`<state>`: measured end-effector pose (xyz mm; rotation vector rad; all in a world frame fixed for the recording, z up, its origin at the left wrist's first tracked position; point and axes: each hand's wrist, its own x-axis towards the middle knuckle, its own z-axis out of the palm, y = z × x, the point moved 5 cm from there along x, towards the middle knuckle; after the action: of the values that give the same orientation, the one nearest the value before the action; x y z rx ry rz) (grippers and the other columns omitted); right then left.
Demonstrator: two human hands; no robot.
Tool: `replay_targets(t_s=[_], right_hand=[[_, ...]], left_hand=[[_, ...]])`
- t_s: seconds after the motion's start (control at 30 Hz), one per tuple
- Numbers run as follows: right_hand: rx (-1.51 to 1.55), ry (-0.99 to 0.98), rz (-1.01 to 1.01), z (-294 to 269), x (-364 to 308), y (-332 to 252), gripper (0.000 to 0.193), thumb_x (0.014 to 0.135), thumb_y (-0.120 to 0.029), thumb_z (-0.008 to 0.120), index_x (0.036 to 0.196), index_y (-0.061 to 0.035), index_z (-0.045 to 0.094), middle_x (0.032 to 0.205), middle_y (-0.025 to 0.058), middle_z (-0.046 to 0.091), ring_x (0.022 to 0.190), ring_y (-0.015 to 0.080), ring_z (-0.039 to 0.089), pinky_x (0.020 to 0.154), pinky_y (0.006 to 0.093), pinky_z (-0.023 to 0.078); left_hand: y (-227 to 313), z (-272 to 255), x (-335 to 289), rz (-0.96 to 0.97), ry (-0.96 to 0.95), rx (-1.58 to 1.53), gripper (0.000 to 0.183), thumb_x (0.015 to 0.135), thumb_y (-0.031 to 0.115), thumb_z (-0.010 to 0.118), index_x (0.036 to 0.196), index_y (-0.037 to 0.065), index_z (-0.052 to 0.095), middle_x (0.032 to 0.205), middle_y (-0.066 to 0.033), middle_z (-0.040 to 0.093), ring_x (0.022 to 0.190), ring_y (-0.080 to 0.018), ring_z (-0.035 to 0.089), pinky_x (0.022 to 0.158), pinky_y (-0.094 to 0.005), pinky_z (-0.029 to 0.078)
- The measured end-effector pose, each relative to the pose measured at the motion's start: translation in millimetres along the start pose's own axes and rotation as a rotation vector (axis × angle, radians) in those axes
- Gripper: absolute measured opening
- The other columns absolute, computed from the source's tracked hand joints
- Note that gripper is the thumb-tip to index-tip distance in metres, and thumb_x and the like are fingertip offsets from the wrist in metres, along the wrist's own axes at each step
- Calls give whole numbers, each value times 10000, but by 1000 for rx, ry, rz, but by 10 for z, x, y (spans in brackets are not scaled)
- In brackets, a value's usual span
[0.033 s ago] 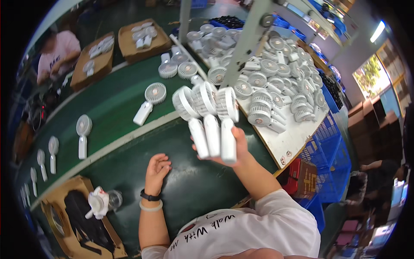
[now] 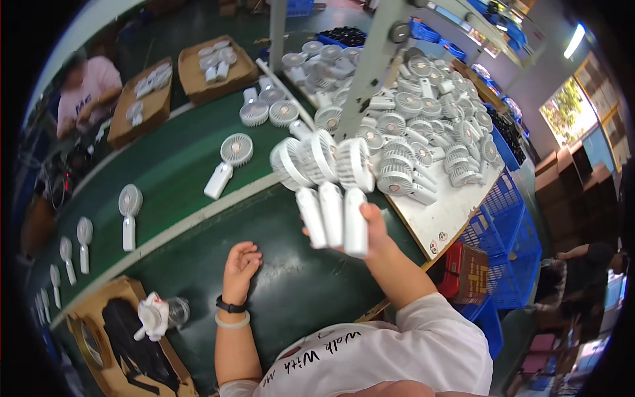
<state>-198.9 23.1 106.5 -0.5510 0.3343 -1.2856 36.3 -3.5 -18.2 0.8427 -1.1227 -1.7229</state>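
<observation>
Three white handheld fans [image 2: 331,215] stand side by side in my right hand [image 2: 374,233], which is closed around their handles. Their round grilles point away from me, above the dark green table [image 2: 284,284]. My left hand [image 2: 239,270] is held over the table with its fingers loosely bent and apart, holding nothing. A black watch band [image 2: 231,304] and a pale bracelet circle that wrist. Beyond the held fans, a single white handheld fan [image 2: 236,151] lies on the green conveyor belt [image 2: 175,155].
A large pile of fans [image 2: 410,126] covers a white board behind a grey post [image 2: 367,79]. More fans line the belt at left. A cardboard box [image 2: 178,360] holds a black bag; a clear bottle [image 2: 177,312] stands beside it. Blue crates [image 2: 506,245] are at right. A co-worker [image 2: 89,92] sits far left.
My right hand has shifted slightly right and nearer to me with the three fans. My left hand has hardly moved. The view has tilted slightly.
</observation>
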Motion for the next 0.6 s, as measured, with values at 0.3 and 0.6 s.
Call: replay_targets(t_s=[0.3,0.6], right_hand=[[-273,336,-362,-608,-994,-1526,678,736,-302,668,1261,36,403,1145,182,547,993,292,593,874,393,485],[-457,771,-515,-1802,-449,-3292,377,772,-176,653,1078,-8,512,914,94,596,822,223,614,691,389,537]], left_hand=[[-28,67,11,-3,109,339,322,818,-60,559,1122,2,472,1061,-90,503,862,-134,579,690,-242,510],[-24,129,-29,21,239,638,281,761,-91,567,1029,-24,521,980,-80,529,758,-98,577,577,-201,499]])
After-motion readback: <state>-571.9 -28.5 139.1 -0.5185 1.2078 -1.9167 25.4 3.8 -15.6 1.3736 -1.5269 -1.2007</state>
